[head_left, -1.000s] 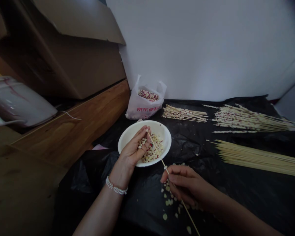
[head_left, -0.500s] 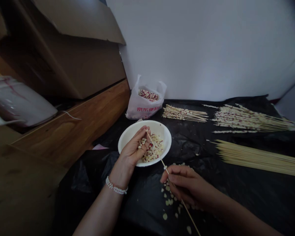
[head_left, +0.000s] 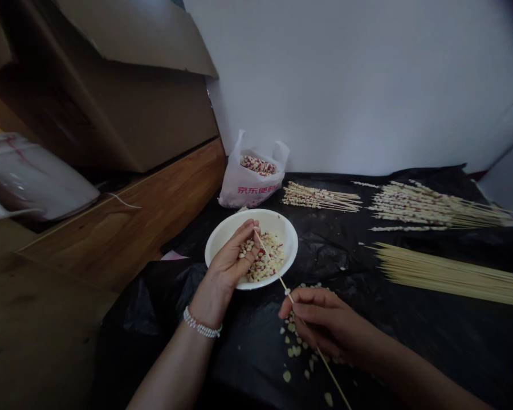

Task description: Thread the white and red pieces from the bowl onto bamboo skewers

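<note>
Black plastic (head_left: 436, 333) lies before the wall (head_left: 346, 85); your right hand (head_left: 320, 313) pinches the skewer (head_left: 281, 279), its tip at your left hand (head_left: 228, 263), curled round kernels (head_left: 244, 249) over the bowl (head_left: 219, 234); little has shifted, seemingly no kernel added.

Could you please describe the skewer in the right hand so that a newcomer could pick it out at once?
On the black plastic sheet, find the white bowl of corn kernels, with the left hand over it. The skewer slants from that hand down through the right hand. Unlike the bundled skewers lying to the right, this one is held singly, between both hands.
</note>
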Available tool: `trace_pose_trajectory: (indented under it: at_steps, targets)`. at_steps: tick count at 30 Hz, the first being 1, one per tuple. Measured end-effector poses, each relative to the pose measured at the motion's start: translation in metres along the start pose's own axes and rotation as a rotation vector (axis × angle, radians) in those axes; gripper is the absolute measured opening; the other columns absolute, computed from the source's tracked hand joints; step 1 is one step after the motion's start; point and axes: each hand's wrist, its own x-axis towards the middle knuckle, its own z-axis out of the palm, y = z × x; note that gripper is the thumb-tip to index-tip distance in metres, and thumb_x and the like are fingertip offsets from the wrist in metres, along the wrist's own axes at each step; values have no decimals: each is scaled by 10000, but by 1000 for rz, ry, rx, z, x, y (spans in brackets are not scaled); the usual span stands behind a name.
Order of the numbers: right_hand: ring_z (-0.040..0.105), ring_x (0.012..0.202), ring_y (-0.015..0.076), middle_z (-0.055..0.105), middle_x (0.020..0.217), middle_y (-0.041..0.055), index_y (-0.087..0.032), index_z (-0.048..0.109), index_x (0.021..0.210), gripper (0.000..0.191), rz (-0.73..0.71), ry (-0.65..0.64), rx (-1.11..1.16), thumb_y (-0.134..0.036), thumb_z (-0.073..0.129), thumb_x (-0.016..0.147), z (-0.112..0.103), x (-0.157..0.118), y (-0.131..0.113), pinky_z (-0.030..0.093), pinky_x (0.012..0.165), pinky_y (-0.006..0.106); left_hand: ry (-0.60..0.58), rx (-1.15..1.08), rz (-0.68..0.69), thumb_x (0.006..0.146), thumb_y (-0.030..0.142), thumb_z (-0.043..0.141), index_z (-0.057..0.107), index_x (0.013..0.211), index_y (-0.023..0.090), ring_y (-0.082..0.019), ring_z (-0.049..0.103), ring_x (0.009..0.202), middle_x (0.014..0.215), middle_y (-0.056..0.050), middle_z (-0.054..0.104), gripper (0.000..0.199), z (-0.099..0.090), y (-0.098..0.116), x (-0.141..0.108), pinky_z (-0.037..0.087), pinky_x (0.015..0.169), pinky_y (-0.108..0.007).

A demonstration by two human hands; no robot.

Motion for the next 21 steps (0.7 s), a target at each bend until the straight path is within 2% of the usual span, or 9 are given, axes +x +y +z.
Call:
trace_pose_trajectory:
  at_steps: [5, 9, 11, 15, 19, 21]
  targets:
    - [235, 287, 25, 548, 485, -82, -149, 687, 918, 270, -17, 27, -44, -411, 620, 903, 0, 1, 1, 132, 296, 170, 31, 8, 24, 803, -59, 606, 649, 1254, 196, -95, 692, 800, 973, -34, 732, 520, 1, 0, 2, 552, 692, -141]
    - [259, 289, 28, 565, 504, -76, -151, 679, 943, 282, -23, 49, -113, -420, 601, 910, 0, 1, 3, 148, 295, 166, 17, 51, 33, 786, -45, 633, 650, 1270, 220, -104, 694, 850, 1051, -47, 731, 552, 0, 0, 1, 545, 712, -142]
    - [277, 289, 37, 565, 505, -76, -156, 670, 954, 300, -8, 62, -155, -443, 596, 906, 1, 1, 4, 155, 297, 171, 12, 68, 19, 779, -67, 619, 659, 1256, 213, -96, 690, 806, 1039, -45, 732, 554, -1, 1, 1, 543, 685, -135]
    - [302, 331, 52, 533, 481, -78, -158, 667, 945, 294, -12, 116, -205, -440, 600, 893, 2, 1, 5, 167, 353, 188, 26, 55, -14, 813, -33, 615, 665, 1236, 154, -88, 673, 706, 930, -49, 727, 466, -1, 2, 1, 548, 638, -136]
    - [316, 378, 65, 520, 481, -74, -164, 675, 937, 281, -45, 144, -236, -432, 608, 884, 4, 3, 3, 169, 400, 203, -5, 46, -15, 820, -52, 591, 662, 1237, 181, -73, 666, 692, 933, -35, 726, 483, 1, 1, 0, 546, 632, -123]
    - [297, 383, 67, 502, 480, -80, -167, 672, 932, 294, -51, 143, -239, -450, 612, 878, 5, 3, -1, 166, 401, 209, -12, 25, -20, 849, 6, 609, 663, 1214, 164, -87, 674, 699, 915, -44, 726, 402, 2, 0, -2, 559, 628, -139]
